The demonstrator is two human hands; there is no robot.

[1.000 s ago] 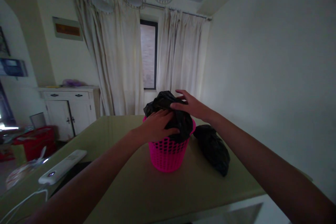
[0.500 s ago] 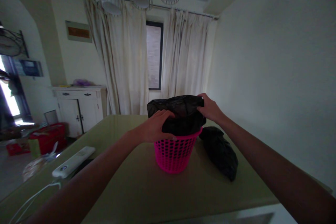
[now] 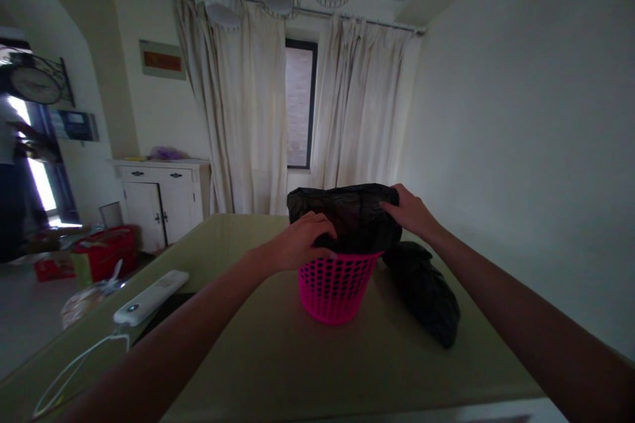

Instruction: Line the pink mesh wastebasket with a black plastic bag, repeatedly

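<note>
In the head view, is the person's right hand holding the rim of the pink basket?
No, the right hand holds the upper edge of the black bag, above the pink basket.

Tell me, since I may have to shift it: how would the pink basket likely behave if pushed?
The pink basket is probably light for its size, its wall being full of holes. It might tip if pushed near the rim, since it narrows toward its base. Any weight inside it is hidden.
</note>
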